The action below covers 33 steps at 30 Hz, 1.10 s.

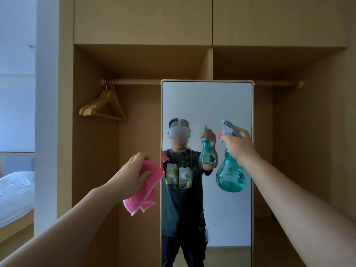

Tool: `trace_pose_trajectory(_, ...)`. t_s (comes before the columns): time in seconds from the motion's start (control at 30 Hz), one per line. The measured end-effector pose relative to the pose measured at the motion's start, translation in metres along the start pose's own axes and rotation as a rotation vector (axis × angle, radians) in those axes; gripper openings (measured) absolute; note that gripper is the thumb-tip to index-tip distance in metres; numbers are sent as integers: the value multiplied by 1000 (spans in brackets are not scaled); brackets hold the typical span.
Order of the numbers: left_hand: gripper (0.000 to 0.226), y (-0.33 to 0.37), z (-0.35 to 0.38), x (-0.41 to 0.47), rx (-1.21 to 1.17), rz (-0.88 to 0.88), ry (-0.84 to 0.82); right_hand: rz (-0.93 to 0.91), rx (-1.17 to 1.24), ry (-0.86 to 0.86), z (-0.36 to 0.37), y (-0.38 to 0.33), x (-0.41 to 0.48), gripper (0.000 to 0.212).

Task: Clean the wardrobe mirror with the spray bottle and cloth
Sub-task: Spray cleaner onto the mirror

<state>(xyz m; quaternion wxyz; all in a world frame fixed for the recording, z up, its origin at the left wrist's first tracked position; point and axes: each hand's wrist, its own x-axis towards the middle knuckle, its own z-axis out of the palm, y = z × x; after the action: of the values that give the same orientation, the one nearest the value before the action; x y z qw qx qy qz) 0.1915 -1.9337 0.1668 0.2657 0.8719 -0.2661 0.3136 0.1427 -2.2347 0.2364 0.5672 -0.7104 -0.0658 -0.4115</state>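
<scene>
A tall narrow mirror with a thin gold frame stands upright in the middle of the open wardrobe. My right hand grips the neck and trigger of a teal spray bottle, held up in front of the mirror's right side with the nozzle toward the glass. My left hand holds a folded pink cloth just left of the mirror's left edge, apart from the glass. A person with both items shows as a reflection in the mirror.
Wooden hangers hang from the rail at upper left inside the wardrobe. Closed upper cabinet doors sit above. A bed with white sheets lies at far left beyond a white wall edge.
</scene>
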Motion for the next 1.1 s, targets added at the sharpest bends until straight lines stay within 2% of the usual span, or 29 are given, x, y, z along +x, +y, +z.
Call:
trace_pose_trajectory(0.07, 29, -1, -1, -1, -1, -5, 2, -29, 19, -50, 8, -4, -1, 31)
trace_pose_trajectory(0.27, 28, -4, -3, -4, 1, -24, -1, -25, -2, -85, 36, -6, 0, 13)
trace_pose_trajectory(0.53, 29, -9, -11, -11, -13, -47, -1, -38, 15, -138, 53, -6, -2, 27)
trace_pose_trajectory(0.73, 27, -10, -13, -14, -10, -39, 0, -33, 5, -103, 52, -9, -8, 11)
trace_pose_trajectory(0.87, 26, -9, -11, -17, -19, -48, -11, -16, -14, -150, 50, -2, -15, 24)
trace_pose_trajectory(0.97, 26, -7, -7, -20, -19, -49, -19, -14, -6, -163, 50, 8, -25, 13)
trace_pose_trajectory(1.1, 25, -7, 1, -29, -34, -60, -49, 54, -53, -184, 52, 28, -44, 18)
